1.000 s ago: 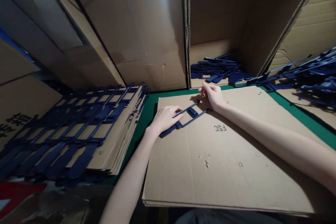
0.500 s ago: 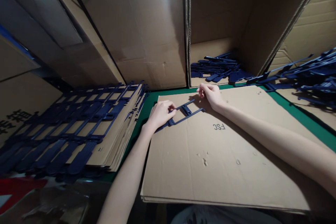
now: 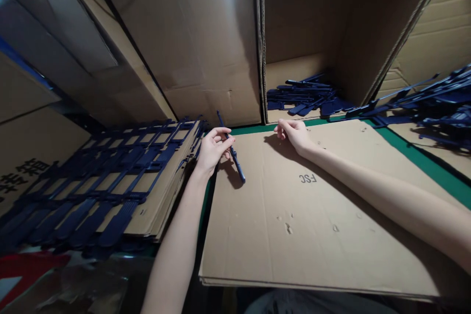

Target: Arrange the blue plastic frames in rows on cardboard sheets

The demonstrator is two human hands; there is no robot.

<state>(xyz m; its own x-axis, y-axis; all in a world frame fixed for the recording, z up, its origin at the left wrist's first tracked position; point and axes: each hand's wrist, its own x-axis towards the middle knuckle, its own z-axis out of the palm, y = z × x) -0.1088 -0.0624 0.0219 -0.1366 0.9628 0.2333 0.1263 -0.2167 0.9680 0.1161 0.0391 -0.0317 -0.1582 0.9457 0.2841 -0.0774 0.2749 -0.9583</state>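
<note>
My left hand [image 3: 213, 153] pinches a dark blue plastic frame piece [image 3: 237, 163] between thumb and fingers. The piece is held up edge-on, so it looks like a thin slanted bar, its lower end above the cardboard sheet [image 3: 257, 235]. My right hand [image 3: 292, 136] hovers by the far edge of the sheet, fingers curled together, with nothing visible in them. Left of my left hand lies a stack of cardboard [image 3: 152, 216], with similar blue frame pieces [image 3: 121, 176] set out in overlapping rows on top.
Beyond my right hand, an open cardboard box [image 3: 316, 14] holds a loose pile of blue pieces [image 3: 305, 94]. Another heap of blue pieces [image 3: 441, 108] sits at the right. Green table surface [image 3: 408, 157] shows around the sheets. A tall cardboard panel [image 3: 206, 49] stands behind.
The frame piece lay flat on the cardboard under my left hand. It slid left, then was lifted and turned edge-on by my left hand. My right hand has barely moved.
</note>
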